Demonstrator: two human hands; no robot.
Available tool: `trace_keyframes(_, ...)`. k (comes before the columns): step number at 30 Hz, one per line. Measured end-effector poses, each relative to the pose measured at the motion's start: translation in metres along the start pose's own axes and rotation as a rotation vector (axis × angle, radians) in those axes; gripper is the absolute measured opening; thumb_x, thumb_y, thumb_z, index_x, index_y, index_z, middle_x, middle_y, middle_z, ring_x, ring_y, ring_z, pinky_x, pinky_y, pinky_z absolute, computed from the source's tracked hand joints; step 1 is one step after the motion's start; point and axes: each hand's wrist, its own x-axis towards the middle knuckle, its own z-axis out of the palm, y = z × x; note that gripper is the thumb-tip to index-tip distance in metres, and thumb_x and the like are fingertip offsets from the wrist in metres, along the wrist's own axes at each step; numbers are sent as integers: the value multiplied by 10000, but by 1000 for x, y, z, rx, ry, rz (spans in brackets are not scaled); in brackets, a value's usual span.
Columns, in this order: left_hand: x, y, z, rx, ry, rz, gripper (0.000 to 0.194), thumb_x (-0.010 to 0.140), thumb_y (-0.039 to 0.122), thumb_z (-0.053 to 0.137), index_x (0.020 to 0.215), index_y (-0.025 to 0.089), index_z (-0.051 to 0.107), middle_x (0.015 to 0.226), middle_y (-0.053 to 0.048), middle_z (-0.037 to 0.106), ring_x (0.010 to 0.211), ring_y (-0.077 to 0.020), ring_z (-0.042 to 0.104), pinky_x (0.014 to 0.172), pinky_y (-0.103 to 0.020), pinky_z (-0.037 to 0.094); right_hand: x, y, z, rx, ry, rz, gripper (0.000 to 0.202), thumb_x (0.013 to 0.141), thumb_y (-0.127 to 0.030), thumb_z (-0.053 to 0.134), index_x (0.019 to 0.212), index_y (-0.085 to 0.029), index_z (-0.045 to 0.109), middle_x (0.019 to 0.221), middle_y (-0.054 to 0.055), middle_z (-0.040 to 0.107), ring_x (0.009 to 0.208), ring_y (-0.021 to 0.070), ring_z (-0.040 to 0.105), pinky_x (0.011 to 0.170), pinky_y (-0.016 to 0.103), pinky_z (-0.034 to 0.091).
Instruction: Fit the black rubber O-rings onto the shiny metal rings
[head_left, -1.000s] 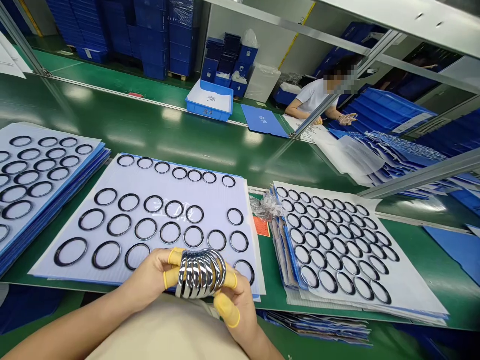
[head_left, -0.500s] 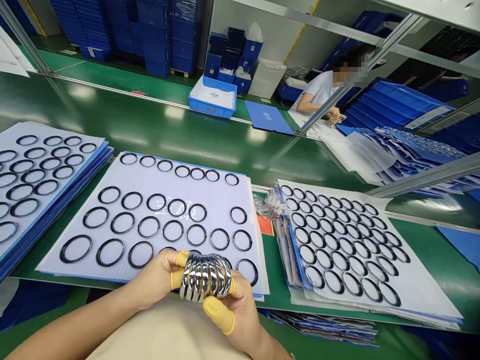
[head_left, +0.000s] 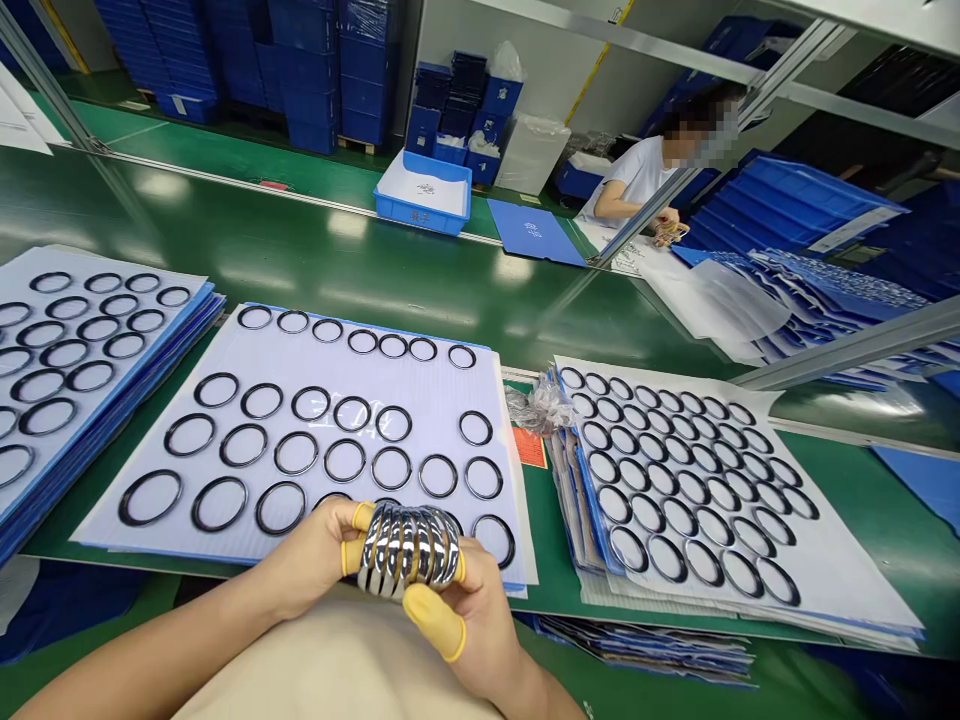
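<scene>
A row of shiny metal rings [head_left: 411, 548] is held side by side between my two hands, close to my body. My left hand [head_left: 328, 550] grips the left end, with yellow finger cots on its fingertips. At the right end my right hand [head_left: 480, 610] closes on the rings, its thumb in a yellow cot pointing up-left. Just beyond lies a white sheet [head_left: 397, 380] on a blue board, bearing spaced rows of dark-edged rings [head_left: 346, 460]. My hands and the held rings partly cover its front row.
To the right, a stack of sheets [head_left: 847, 590] carries many close-set rings. Another ring-covered stack [head_left: 161, 350] stands at left. Crumpled clear plastic [head_left: 541, 408] sits between stacks. Beyond are a blue tray [head_left: 424, 212], a metal post [head_left: 652, 215] and a seated co-worker [head_left: 637, 180].
The rings in my hands have turned very slightly, and the view has shifted a little. Both hands keep their hold. Rings on the sheets stay in place.
</scene>
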Motion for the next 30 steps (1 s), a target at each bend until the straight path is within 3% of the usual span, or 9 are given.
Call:
trace_keyframes(7, 1, 0, -2, 103, 34, 1, 138, 697, 267, 770, 646, 142, 745, 641, -26, 671, 646, -140, 546, 620, -227, 451, -2, 5, -2, -77, 10, 59, 421, 807, -528, 583, 564, -184, 605, 511, -5, 450, 520, 147, 389, 545, 284, 400)
trace_keyframes(11, -1, 0, -8, 291, 62, 179, 151, 773, 237, 705, 653, 157, 750, 781, -50, 692, 738, -165, 585, 678, -242, 472, 1, 11, -3, -20, 22, 87, 452, 781, -572, 593, 543, -188, 602, 502, -1, 472, 524, 153, 407, 545, 290, 402)
trace_keyframes(16, -3, -1, -10, 499, 76, 343, 216, 829, 187, 633, 651, 160, 753, 765, -55, 685, 733, -161, 576, 704, -244, 476, 8, 16, -1, 110, 75, 144, 549, 768, -596, 612, 430, -194, 449, 453, -38, 340, 465, 114, 308, 464, 254, 343)
trace_keyframes(19, -1, -1, -9, 444, 44, 282, 200, 828, 221, 645, 676, 163, 761, 721, -44, 670, 685, -146, 550, 674, -234, 468, 8, 15, -2, 114, 64, 183, 524, 775, -585, 611, 449, -198, 473, 462, -23, 384, 486, 131, 368, 481, 260, 373)
trace_keyframes(24, 3, 0, -10, 208, 15, 78, 166, 731, 259, 753, 607, 149, 741, 678, -28, 648, 660, -131, 524, 632, -215, 448, 2, 9, -7, 78, -84, 202, 408, 754, -579, 629, 641, -188, 664, 622, 43, 592, 626, 202, 535, 597, 312, 455)
trace_keyframes(30, 4, 3, -11, 56, -29, -79, 180, 628, 251, 827, 570, 119, 719, 632, -23, 641, 648, -119, 513, 609, -200, 440, -4, 3, -7, -75, -98, 181, 377, 734, -541, 667, 616, -184, 645, 549, 10, 537, 557, 164, 489, 558, 276, 455)
